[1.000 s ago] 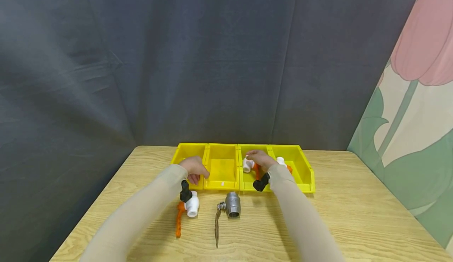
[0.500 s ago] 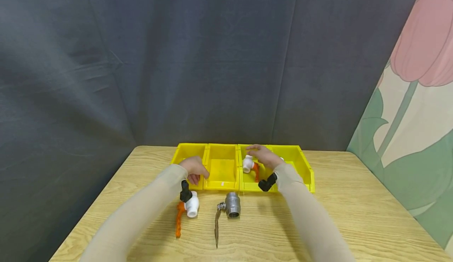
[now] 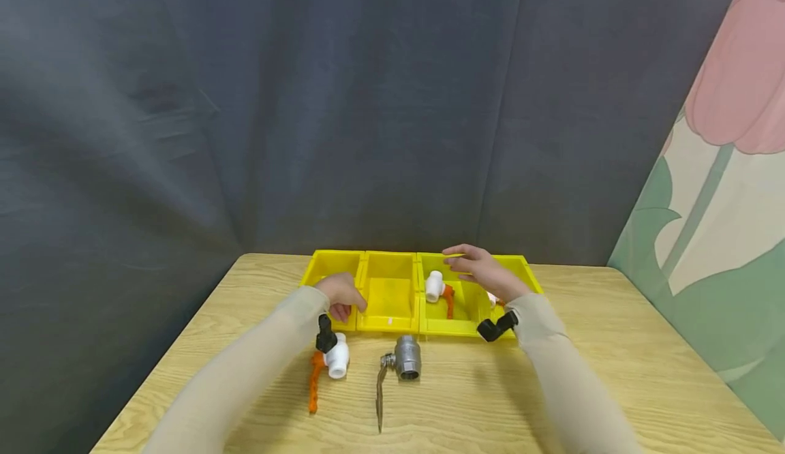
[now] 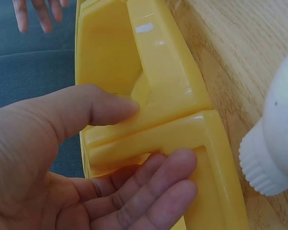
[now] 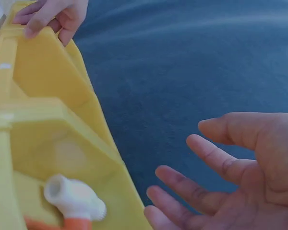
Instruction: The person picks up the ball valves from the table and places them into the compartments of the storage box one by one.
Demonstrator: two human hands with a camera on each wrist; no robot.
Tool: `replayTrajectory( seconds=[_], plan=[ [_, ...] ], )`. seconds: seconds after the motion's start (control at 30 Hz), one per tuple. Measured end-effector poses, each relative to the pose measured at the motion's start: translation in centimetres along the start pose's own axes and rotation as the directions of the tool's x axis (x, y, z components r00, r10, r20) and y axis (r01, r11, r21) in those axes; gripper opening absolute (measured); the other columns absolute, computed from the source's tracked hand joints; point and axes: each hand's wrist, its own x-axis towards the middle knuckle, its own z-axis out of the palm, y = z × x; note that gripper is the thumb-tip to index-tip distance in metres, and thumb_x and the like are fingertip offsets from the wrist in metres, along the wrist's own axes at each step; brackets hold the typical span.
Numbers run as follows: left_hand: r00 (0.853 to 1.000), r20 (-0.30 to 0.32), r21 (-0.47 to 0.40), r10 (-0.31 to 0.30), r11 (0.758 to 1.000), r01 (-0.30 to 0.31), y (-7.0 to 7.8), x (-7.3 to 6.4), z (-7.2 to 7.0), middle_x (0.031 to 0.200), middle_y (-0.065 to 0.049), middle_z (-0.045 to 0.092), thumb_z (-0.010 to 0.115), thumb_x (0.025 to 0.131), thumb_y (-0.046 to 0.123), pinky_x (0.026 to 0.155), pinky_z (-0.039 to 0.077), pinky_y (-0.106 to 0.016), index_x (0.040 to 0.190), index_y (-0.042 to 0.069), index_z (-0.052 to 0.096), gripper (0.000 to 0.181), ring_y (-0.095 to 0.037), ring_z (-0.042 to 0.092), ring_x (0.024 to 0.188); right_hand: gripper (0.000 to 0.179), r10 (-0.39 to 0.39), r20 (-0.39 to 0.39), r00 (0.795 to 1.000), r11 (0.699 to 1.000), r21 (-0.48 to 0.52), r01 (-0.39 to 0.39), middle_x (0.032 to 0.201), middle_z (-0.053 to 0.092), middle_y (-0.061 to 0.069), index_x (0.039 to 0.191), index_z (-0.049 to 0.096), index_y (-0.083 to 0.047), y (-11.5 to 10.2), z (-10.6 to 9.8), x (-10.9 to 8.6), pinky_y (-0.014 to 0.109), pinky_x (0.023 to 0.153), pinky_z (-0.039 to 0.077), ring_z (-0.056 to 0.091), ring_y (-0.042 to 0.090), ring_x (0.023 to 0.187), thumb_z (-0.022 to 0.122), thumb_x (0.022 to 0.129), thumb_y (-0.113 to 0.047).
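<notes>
With my left hand [image 3: 341, 295] I pinch the adjoining walls of the first and second, from my left, of four yellow open-topped plastic bins [image 3: 371, 322], my thumb on the second bin's side and my fingers curled on the first's. The bins stand in a row along the far edge of the wood-grain desk [image 3: 460, 399]. I hold my right hand [image 3: 487, 273] above the two right-hand bins with its fingers spread. In the third bin, apart from those fingers, lies a white plastic ball valve with an orange lever [image 3: 435, 286]. Another white-and-orange valve [image 3: 493, 298] shows partly, past my right wrist, in the fourth. Nearer the desk's front edge, before the first bin, lies a third white valve with an orange handle [image 3: 336, 358]; beside it, a silver metal ball valve [image 3: 407, 357] points its long flat lever [image 3: 379, 399] toward that edge.
</notes>
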Motion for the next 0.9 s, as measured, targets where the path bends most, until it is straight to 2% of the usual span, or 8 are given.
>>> replayTrajectory(
  seconds=[0.13,0.3,0.47,0.6,0.73,0.8,0.9],
  plan=[
    [1.000,0.003,-0.002,0.002,1.000,-0.002,-0.1,0.1,0.2,0.059,-0.008,0.060,0.074,0.077,0.022,0.058,0.059,-0.033,0.070,0.004,0.061,0.023,-0.021,0.066,0.053,0.041,-0.024,-0.029,0.999,0.999,-0.027,0.023,0.138,0.048,0.024,0.137,0.043,0.002,0.5,-1.3,-1.7,0.054,0.111,0.035,0.050,0.034,0.124,0.049,0.101,-0.018],
    [1.000,0.009,-0.005,-0.003,1.000,0.003,-0.2,0.4,0.2,0.058,-0.007,0.059,0.074,0.077,0.023,0.055,0.058,-0.032,0.070,0.004,0.062,0.024,-0.020,0.065,0.051,0.042,-0.038,-0.044,0.998,0.997,-0.069,0.035,0.137,0.046,0.028,0.135,0.042,0.006,1.4,-2.5,-3.4,0.054,0.109,0.037,0.050,0.040,0.124,0.048,0.102,-0.019],
    [1.000,0.015,-0.005,0.003,1.000,-0.003,-0.2,0.4,0.1,0.059,-0.007,0.059,0.074,0.078,0.023,0.054,0.057,-0.031,0.072,0.004,0.062,0.024,-0.020,0.065,0.051,0.044,0.014,-0.075,0.997,0.989,-0.146,-0.025,0.135,0.047,0.030,0.136,0.041,0.007,2.2,-3.2,-4.8,0.050,0.104,0.044,0.051,0.039,0.119,0.048,0.101,-0.019],
    [1.000,0.014,0.001,0.001,1.000,-0.001,-0.1,0.3,0.0,0.060,-0.008,0.060,0.074,0.078,0.023,0.050,0.056,-0.028,0.073,0.003,0.062,0.024,-0.020,0.066,0.052,0.041,0.051,-0.101,0.994,0.978,-0.195,-0.070,0.119,0.056,0.025,0.132,0.045,0.007,2.7,-3.2,-5.6,0.037,0.089,0.051,0.057,0.029,0.101,0.051,0.100,-0.018],
    [1.000,0.016,0.004,-0.007,1.000,0.007,-0.1,0.3,0.0,0.060,-0.008,0.060,0.074,0.079,0.024,0.048,0.055,-0.027,0.074,0.003,0.062,0.024,-0.019,0.065,0.051,0.039,0.100,-0.113,0.989,0.967,-0.221,-0.123,0.113,0.056,0.021,0.129,0.048,0.005,3.2,-3.0,-6.1,0.037,0.086,0.051,0.056,0.030,0.097,0.053,0.099,-0.019],
    [1.000,0.018,0.002,-0.012,1.000,0.012,-0.1,0.4,0.0,0.060,-0.008,0.060,0.074,0.079,0.024,0.048,0.055,-0.028,0.075,0.003,0.062,0.025,-0.020,0.065,0.051,0.038,0.107,-0.103,0.989,0.966,-0.226,-0.128,0.112,0.055,0.023,0.127,0.048,0.005,3.5,-2.9,-6.2,0.038,0.086,0.051,0.056,0.030,0.095,0.053,0.098,-0.018],
    [1.000,0.019,-0.003,-0.014,1.000,0.014,-0.1,0.5,0.0,0.060,-0.008,0.060,0.074,0.079,0.023,0.048,0.055,-0.028,0.075,0.003,0.062,0.025,-0.020,0.065,0.051,0.036,0.093,-0.094,0.991,0.967,-0.228,-0.113,0.103,0.056,0.020,0.125,0.049,0.007,3.8,-2.8,-6.2,0.033,0.076,0.052,0.055,0.026,0.083,0.053,0.097,-0.015]
  ],
)
